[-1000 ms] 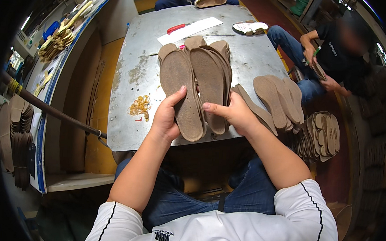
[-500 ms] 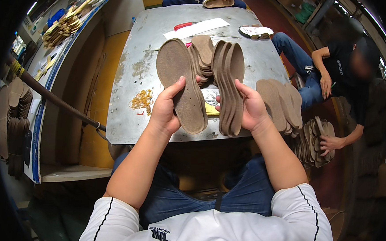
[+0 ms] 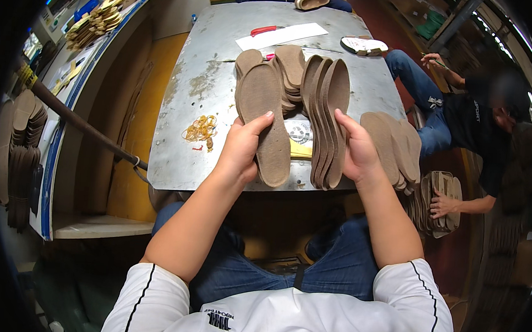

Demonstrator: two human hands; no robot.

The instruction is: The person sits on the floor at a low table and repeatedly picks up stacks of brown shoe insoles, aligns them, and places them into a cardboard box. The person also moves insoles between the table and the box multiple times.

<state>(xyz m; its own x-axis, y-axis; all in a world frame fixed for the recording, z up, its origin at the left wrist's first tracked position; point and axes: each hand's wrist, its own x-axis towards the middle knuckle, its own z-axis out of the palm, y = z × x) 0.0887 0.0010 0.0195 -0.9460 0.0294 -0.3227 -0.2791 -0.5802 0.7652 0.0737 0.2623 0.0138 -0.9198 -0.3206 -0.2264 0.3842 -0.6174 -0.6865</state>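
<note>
Above the near part of the metal table, my left hand (image 3: 246,148) grips brown insoles (image 3: 264,120), thumb on the broad face. How many are in it is hard to make out. My right hand (image 3: 359,152) is closed round the outer side of a bundle of several brown insoles (image 3: 324,124), fanned edge-on. Both sets stand nearly upright side by side, with a narrow gap between. Behind them a pile of insoles (image 3: 290,61) lies on the table, partly hidden. Through the gap a yellow strip (image 3: 301,150) shows.
On the metal table (image 3: 184,109) are rubber bands (image 3: 201,128), a white strip (image 3: 292,36), a red-handled tool (image 3: 263,30), a white shoe sole (image 3: 363,45) and more insoles (image 3: 389,146). At right, a co-worker's hand (image 3: 443,204) touches stacked insoles. A cluttered bench (image 3: 61,129) stands left.
My left hand has brought its insoles closer to the right bundle and turned them more upright. The co-worker at right has raised the other hand, with a thin stick-like thing in it.
</note>
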